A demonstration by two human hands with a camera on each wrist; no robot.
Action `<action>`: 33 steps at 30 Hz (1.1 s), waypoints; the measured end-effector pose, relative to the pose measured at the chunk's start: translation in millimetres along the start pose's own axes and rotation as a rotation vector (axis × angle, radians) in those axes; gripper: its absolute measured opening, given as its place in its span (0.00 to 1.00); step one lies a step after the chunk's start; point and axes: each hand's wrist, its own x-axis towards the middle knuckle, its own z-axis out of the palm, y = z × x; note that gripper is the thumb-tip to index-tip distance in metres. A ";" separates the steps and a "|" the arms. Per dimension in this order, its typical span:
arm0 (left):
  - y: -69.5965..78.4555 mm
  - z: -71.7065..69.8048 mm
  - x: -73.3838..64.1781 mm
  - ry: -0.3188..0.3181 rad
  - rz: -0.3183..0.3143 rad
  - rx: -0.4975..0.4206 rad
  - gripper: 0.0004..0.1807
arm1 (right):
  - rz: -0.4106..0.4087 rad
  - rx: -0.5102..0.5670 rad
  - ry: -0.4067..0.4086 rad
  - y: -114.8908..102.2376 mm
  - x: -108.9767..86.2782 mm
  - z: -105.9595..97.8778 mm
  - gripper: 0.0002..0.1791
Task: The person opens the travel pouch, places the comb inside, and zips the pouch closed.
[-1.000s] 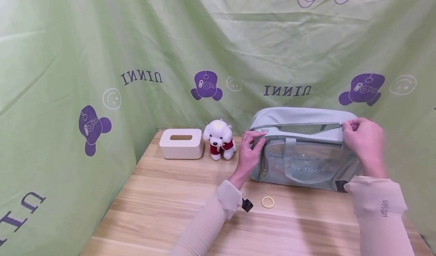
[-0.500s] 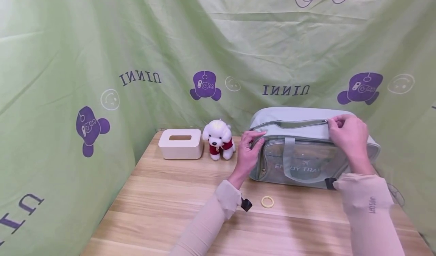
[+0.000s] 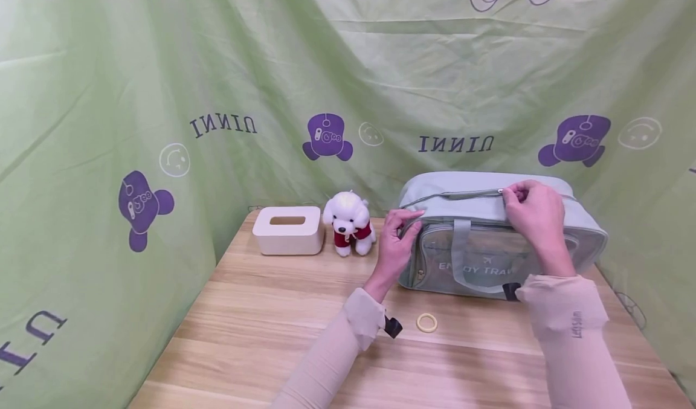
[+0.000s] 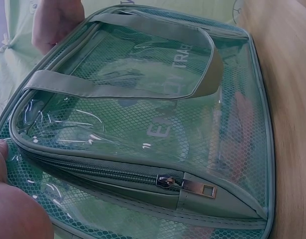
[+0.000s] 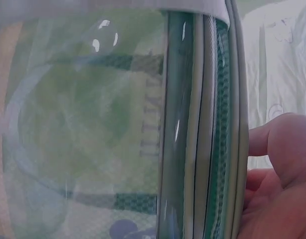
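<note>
A pale green travel bag [image 3: 489, 209] with clear mesh-lined panels stands on the table at the right. Along its top runs a zipper, parted on the left and closed to the right of my right hand [image 3: 535, 215]. That hand pinches the zipper pull [image 3: 501, 191] near the middle of the top. My left hand [image 3: 396, 246] grips the bag's upper left corner between thumb and fingers. In the left wrist view, a metal zipper slider [image 4: 185, 185] sits on the front pocket, and a strap handle [image 4: 205, 69] hangs over that pocket.
Left of the bag stands a white plush dog [image 3: 348, 222] in a red top. Beside it is a white tissue box [image 3: 288, 231]. A yellow ring [image 3: 426, 322] lies on the wooden table [image 3: 261, 324] before the bag. A green curtain [image 3: 261, 64] hangs behind.
My right hand has drawn the zipper pull leftward along the bag's top, and the opening has narrowed and shortened. The left hand has stayed at the corner.
</note>
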 end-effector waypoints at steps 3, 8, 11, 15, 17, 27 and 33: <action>0.0 0.4 -0.2 0.001 0.006 -0.007 0.13 | -0.005 0.005 -0.005 -2.5 -1.0 3.1 0.16; 1.3 0.5 -0.3 -0.001 0.023 -0.003 0.13 | -0.024 0.012 0.006 -8.4 -5.4 7.2 0.15; 1.5 0.4 0.0 0.001 0.024 -0.006 0.13 | -0.045 0.012 0.011 -12.1 -7.8 10.8 0.15; 0.8 0.2 0.4 0.009 0.022 -0.007 0.13 | -0.068 0.017 0.015 -17.7 -8.5 17.0 0.15; 0.6 0.2 0.5 0.012 0.018 -0.004 0.14 | -0.074 0.025 0.011 -21.1 -8.2 20.4 0.15; 20.8 -0.4 -0.4 0.010 0.013 -0.007 0.13 | -0.095 0.051 -0.006 -40.4 -8.3 37.4 0.13; 4.9 0.0 0.4 0.010 0.010 -0.011 0.13 | -0.091 0.040 -0.009 -51.3 -10.6 46.2 0.13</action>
